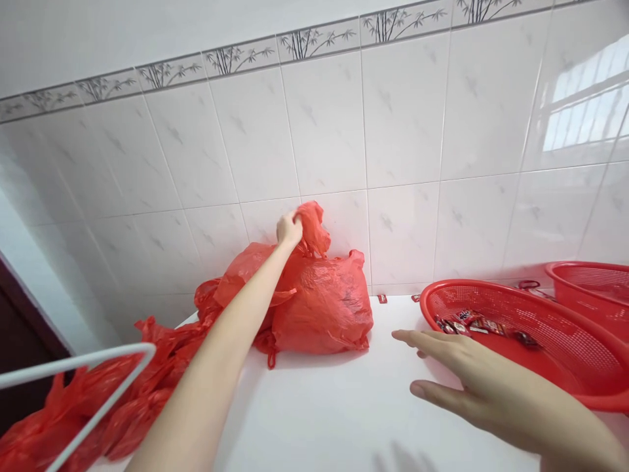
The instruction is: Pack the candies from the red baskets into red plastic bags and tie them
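Note:
Near the tiled wall, my left hand (289, 229) is closed on the gathered top of a full red plastic bag (322, 305). The bag rests on the white tabletop (344, 400), and its contents are hidden. Behind my left forearm, another filled red bag (246, 262) leans against it. My right hand (459, 370) hovers over the table with fingers stretched out and thumb apart, holding nothing. It is between the full bag and a red plastic basket (580, 370), which has several small wrapped packets (484, 324) inside.
Crumpled red plastic bags (142, 387) are heaped at the left, beside a white bent rail (113, 393). A second red basket (590, 288) stands at the far right. Small red packets (382, 299) lie along the wall's foot. White tiles (324, 124) rise behind the table.

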Demonstrator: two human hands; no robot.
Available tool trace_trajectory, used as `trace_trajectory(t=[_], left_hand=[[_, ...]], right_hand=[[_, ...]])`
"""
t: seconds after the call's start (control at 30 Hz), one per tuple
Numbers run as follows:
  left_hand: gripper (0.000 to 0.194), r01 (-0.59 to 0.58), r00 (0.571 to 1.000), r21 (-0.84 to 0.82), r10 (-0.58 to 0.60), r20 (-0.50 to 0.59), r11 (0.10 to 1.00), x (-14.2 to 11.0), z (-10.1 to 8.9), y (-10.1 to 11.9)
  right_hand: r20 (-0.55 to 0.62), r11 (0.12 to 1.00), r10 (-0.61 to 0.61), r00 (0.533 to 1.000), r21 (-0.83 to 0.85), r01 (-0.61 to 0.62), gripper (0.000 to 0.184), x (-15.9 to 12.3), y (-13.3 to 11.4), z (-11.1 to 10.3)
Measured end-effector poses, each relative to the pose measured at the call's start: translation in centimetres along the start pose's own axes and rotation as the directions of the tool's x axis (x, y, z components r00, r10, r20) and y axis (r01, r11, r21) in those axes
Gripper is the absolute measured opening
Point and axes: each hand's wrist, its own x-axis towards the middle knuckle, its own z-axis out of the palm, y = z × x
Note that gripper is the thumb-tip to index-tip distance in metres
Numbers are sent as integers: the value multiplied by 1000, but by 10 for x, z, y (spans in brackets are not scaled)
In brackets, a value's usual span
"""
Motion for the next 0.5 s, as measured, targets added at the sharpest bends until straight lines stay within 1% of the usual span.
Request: trace_trajectory(t=[0.07, 0.17, 0.23, 0.3, 0.4, 0.5], left_hand=[[14, 15, 1000, -32, -15, -18, 999, -1, -2, 6], [18, 59, 992, -131, -73, -106, 990, 1, -6, 15], [19, 116, 976, -234, -155, -155, 965, 5, -7, 19], [18, 177, 954, -356, -248, -166, 918, 9, -9, 23], [14, 232, 936, -533, -336, -105, 813, 7, -13, 30], [19, 282, 933, -667, -360, 22, 690, -6, -21, 38]], right_hand=[[4, 1000, 5, 1000, 0, -5, 58, 0, -1, -1], [7, 1000, 10, 1000, -1, -10, 56, -1, -2, -2], [9, 1000, 7, 1000, -3, -7, 56, -1, -3, -2], [12, 1000, 2, 1000, -3, -2, 56, -1, -4, -3], [21, 1000, -6, 1000, -3, 6, 53, 1, -4, -4], [-4, 1000, -30, 1000, -6, 30, 53, 3, -4, -5]])
